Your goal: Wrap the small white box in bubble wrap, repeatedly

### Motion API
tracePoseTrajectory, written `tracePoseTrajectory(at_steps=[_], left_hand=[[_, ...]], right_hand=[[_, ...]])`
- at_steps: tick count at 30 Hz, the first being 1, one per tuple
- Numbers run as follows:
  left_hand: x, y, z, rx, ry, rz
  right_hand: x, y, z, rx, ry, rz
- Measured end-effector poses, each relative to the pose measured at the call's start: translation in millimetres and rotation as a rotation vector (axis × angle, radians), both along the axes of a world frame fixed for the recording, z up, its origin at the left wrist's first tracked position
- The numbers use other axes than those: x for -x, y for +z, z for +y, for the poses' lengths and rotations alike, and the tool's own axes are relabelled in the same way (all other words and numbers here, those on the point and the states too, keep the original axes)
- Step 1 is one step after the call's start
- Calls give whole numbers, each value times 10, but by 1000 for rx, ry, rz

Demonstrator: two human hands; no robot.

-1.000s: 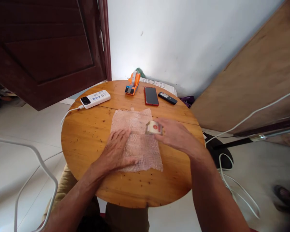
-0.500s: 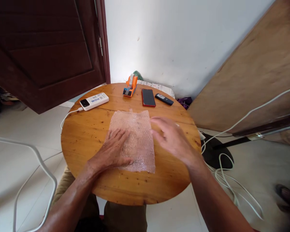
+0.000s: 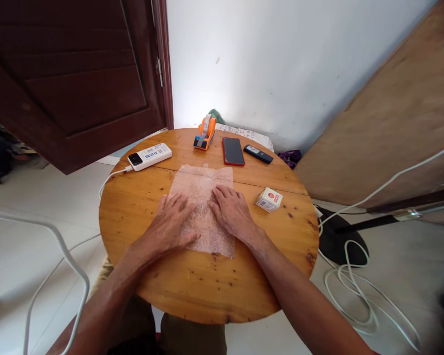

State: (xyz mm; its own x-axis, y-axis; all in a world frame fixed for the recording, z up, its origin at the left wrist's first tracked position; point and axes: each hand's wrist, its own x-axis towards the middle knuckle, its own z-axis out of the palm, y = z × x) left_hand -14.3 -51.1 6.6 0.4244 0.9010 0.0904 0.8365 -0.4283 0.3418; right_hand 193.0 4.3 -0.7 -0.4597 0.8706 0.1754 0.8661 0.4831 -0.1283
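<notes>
A sheet of bubble wrap lies flat on the round wooden table. My left hand rests on its left side, fingers spread and the palm down. On the right side of the sheet lies my right hand, also palm down, its fingers stretched out over the plastic. Neither hand grips anything. To the right of my right hand stands a small white box with red print, apart from the bubble wrap.
Toward the back are an orange tape dispenser, a red-edged phone and a dark handheld device. A white power bank with a cable sits at the left. Coiled white cable lies on the floor to the right.
My right hand has moved left and down from beside the sheet onto its right side. The small box, hidden behind that hand before, now shows. My left hand stays on the sheet.
</notes>
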Motion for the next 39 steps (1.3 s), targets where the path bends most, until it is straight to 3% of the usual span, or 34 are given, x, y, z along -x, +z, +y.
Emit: tracePoseTrajectory(at_steps=[6, 13, 27, 39], left_hand=[[-233, -44, 51, -4, -86, -35], [-249, -207, 32, -6, -76, -65], [-202, -181, 19, -19, -122, -50], [-194, -153, 21, 17, -136, -37]], right_hand=[[-73, -48, 27, -3, 36, 28], [-114, -43, 81, 3, -2, 71], [-94, -45, 75, -35, -41, 73], [-141, -191, 147, -118, -51, 195]])
